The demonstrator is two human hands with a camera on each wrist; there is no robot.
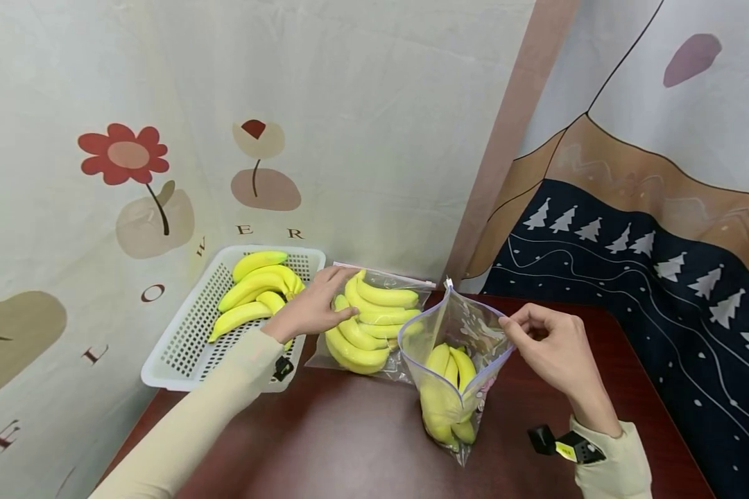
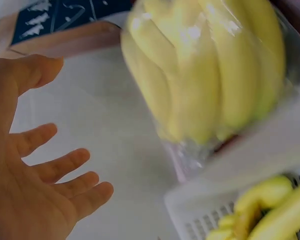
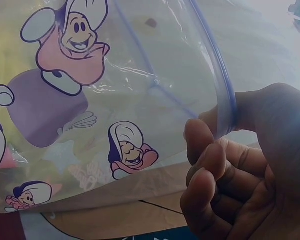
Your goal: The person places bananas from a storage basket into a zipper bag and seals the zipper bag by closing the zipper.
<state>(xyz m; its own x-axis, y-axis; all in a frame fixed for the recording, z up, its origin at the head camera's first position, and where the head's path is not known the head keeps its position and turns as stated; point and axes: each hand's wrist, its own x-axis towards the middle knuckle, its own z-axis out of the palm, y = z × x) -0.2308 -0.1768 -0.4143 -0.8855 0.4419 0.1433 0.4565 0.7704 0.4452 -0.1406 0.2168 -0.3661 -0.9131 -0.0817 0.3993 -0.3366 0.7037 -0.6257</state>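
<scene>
My right hand (image 1: pixel 552 346) pinches the purple-edged rim of a clear zip bag (image 1: pixel 419 371) between thumb and fingers. The bag's mouth gapes wide, and bananas (image 1: pixel 451 374) stand inside it. In the right wrist view, cartoon figures are printed on this zip bag (image 3: pixel 140 100). My left hand (image 1: pixel 315 301) is held with fingers apart and nothing in its palm, between the white basket (image 1: pixel 181 353) and a second zip bag (image 1: pixel 394 279) that lies flat with bananas (image 1: pixel 358 339) in it. The left wrist view shows the left hand (image 2: pixel 45 165) spread apart from the bagged bananas (image 2: pixel 200 70).
Several loose bananas (image 1: pixel 250 291) lie in the perforated white basket at the left. Everything rests on a dark red table (image 1: pixel 349 430). Behind it hang a pale printed curtain (image 1: pixel 362 138) and, to the right, a dark blue cloth with trees (image 1: pixel 599 277).
</scene>
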